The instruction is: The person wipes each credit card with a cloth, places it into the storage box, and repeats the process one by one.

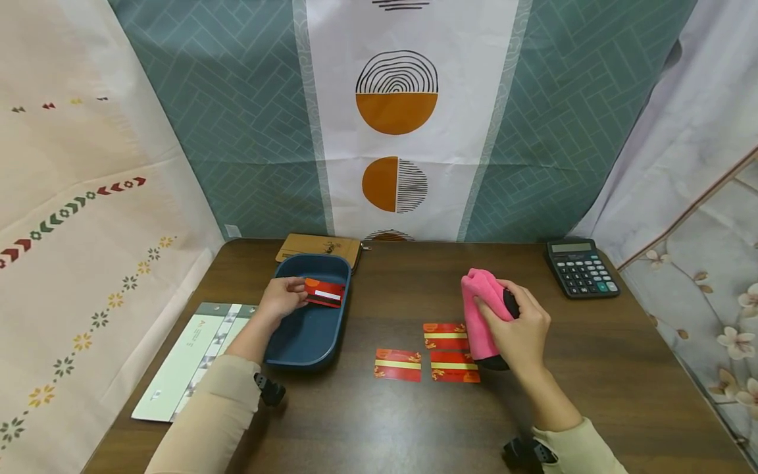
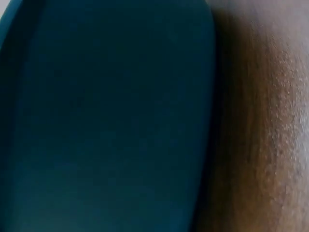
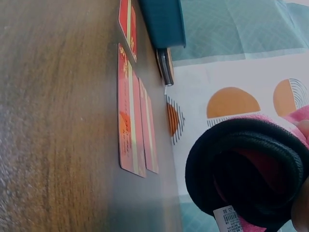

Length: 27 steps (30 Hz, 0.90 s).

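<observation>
Red card (image 1: 323,293), with a white strip along one long edge, is pinched at its left end by the left hand (image 1: 284,296) and hangs over the blue tray (image 1: 308,336), long axis running left to right and tilted slightly down toward the right. Three matching cards (image 1: 445,355) lie flat on the wooden table (image 1: 592,368) near the tray, their long sides running left to right. Right hand (image 1: 518,326) grips a pink, black-lined case (image 1: 481,309) standing on end, touching the cards' right side.
</observation>
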Motion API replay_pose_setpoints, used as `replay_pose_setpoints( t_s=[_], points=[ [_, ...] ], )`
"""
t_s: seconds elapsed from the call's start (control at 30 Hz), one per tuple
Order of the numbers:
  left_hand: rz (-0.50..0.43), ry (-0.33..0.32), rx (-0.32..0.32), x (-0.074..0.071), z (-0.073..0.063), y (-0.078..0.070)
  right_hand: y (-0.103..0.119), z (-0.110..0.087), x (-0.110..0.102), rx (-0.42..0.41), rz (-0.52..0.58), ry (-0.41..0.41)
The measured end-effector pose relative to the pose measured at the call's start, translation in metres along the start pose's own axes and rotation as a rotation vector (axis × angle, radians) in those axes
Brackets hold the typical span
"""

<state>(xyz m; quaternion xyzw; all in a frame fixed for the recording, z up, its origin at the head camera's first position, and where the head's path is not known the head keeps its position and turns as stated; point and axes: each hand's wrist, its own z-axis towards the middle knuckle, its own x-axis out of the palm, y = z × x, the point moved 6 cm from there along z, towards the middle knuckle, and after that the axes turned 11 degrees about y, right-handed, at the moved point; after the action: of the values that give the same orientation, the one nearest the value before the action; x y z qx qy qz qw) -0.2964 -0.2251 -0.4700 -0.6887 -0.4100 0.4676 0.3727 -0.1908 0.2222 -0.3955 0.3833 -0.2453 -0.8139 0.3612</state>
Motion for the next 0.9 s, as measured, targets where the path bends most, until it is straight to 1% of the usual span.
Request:
replay_pose_setpoints(
  t_s=[0.07,0.17,0.27,0.33,0.4,0.43,0.5,0.63,0.7,0.8,0.9],
  points=[
    [0.072,-0.018,0.000,0.000,-0.001,-0.002,0.000,0.000,0.000,0.002,0.000,0.004],
    [0.215,-0.052,-0.007,0.001,-0.004,-0.006,-0.001,0.000,0.000,0.004,0.002,0.007],
    [0.360,-0.062,-0.015,0.004,-0.007,-0.010,-0.001,-0.001,0.000,0.006,0.003,0.006],
    [0.422,-0.062,-0.023,0.006,-0.009,-0.012,-0.001,-0.001,-0.001,0.007,0.002,0.005],
    [0.456,-0.062,-0.014,0.009,-0.011,-0.015,-0.002,-0.001,-0.001,0.007,0.002,0.006],
    [0.458,-0.064,-0.006,0.011,-0.012,-0.018,-0.003,-0.001,-0.001,0.008,0.001,0.007],
    [0.452,-0.082,0.033,0.016,-0.014,-0.026,-0.004,-0.001,-0.002,0.012,-0.002,0.007],
    [0.399,-0.126,0.163,0.031,-0.022,-0.052,-0.005,0.000,-0.004,0.008,-0.009,-0.002],
    [0.359,-0.130,0.236,0.042,-0.026,-0.065,-0.005,0.000,-0.006,-0.005,-0.012,-0.011],
    [0.298,-0.095,0.327,0.062,-0.032,-0.083,-0.005,0.000,-0.008,-0.022,-0.010,-0.023],
    [0.261,-0.052,0.393,0.082,-0.034,-0.095,-0.005,0.000,-0.009,-0.018,-0.012,-0.027]
  ],
)
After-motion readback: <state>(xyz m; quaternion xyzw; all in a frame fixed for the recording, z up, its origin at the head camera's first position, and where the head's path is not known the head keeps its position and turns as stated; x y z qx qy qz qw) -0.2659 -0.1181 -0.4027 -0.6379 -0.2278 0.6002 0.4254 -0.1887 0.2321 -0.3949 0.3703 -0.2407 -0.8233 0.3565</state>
